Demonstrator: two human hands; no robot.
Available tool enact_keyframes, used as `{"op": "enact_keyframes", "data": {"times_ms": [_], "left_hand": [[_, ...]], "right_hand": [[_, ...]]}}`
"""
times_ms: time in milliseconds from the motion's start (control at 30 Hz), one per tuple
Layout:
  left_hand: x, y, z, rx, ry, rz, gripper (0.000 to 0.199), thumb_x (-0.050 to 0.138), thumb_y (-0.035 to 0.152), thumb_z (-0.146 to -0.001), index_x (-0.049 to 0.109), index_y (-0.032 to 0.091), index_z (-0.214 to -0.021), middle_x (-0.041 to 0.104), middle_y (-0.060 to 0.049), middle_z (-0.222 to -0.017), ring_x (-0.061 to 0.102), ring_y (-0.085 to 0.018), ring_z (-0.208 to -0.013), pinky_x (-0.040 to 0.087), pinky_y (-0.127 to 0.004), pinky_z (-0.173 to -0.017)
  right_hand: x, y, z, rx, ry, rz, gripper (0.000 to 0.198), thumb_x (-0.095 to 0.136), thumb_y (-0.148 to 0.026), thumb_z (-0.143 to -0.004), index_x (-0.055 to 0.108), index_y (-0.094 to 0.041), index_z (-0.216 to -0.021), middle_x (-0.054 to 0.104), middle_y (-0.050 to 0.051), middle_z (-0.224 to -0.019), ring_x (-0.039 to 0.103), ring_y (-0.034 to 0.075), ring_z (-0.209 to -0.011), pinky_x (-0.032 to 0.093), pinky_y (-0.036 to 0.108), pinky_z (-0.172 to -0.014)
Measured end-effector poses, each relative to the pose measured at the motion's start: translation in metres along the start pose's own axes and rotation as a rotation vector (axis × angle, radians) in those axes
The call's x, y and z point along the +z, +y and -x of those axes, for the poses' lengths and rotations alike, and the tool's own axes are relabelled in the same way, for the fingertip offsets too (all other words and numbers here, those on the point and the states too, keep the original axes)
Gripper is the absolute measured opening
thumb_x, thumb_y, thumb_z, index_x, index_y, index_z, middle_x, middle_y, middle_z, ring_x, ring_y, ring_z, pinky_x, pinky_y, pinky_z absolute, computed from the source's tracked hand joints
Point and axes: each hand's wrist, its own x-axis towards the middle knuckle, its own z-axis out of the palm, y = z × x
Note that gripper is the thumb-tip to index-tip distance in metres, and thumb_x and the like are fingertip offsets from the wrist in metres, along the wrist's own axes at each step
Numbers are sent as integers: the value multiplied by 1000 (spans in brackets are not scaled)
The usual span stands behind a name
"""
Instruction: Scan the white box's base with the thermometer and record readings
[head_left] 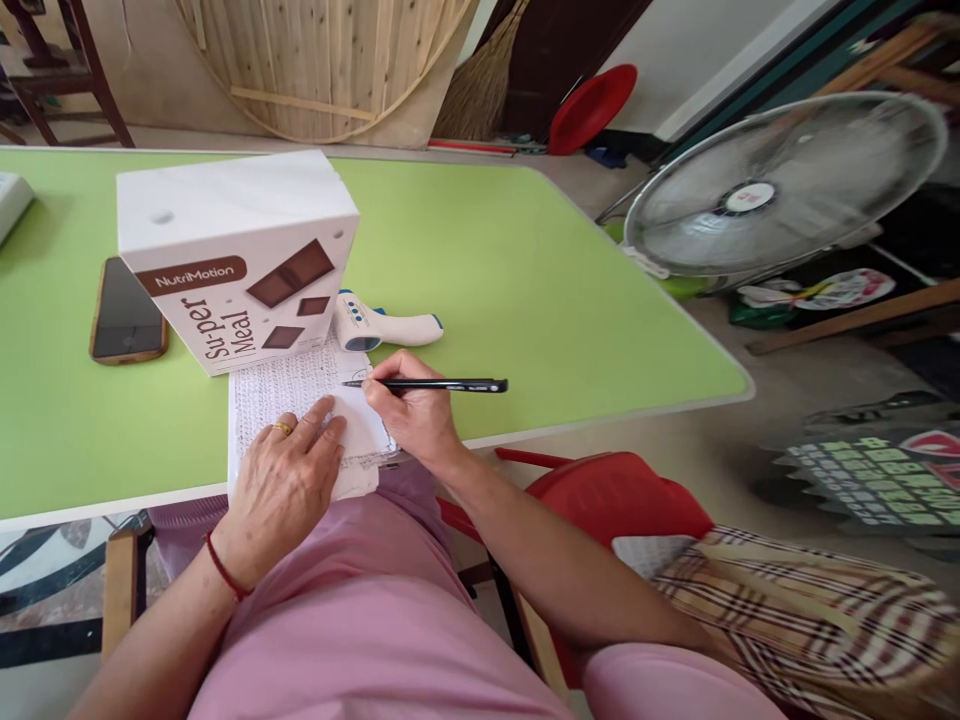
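Note:
My right hand (415, 408) grips a black pen (450, 384), its tip down at the paper and its barrel pointing right. Beneath both hands lies a sheet of paper (259, 395), covered with dense handwriting on the left and mostly blank on the right. My left hand (289, 470) rests flat on the sheet, fingers stretched out; a ring and a red bracelet show on it. Behind the paper stands a white and brown box (247, 280) marked NutriMotion, covering the sheet's far part. A white and blue infrared thermometer (390, 325) lies beside the box, beyond my right hand.
On the green table (480, 250), a phone (129, 310) lies left of the box and a white object (11, 200) sits at the far left edge. A fan (787, 190) stands beyond the right end. A red chair (615, 490) is close to my right arm.

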Motion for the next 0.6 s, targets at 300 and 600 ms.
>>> {"op": "enact_keyframes", "data": {"times_ms": [300, 600], "left_hand": [[0, 0, 1, 5, 12, 5, 25, 41, 20, -98, 62, 16, -111, 61, -8, -132, 55, -24, -79, 49, -38, -68], [0, 1, 0, 1, 5, 6, 25, 41, 20, -98, 63, 16, -111, 60, -7, -132, 55, -23, -78, 50, -38, -68]], "right_hand": [[0, 0, 0, -33, -14, 48, 9, 55, -23, -74, 49, -22, -67, 54, -6, -55, 49, 9, -50, 41, 22, -50], [-1, -2, 0, -16, -12, 42, 8, 54, -23, -72, 48, -23, -66, 52, -6, -53, 46, 10, -48, 40, 23, -49]]}}
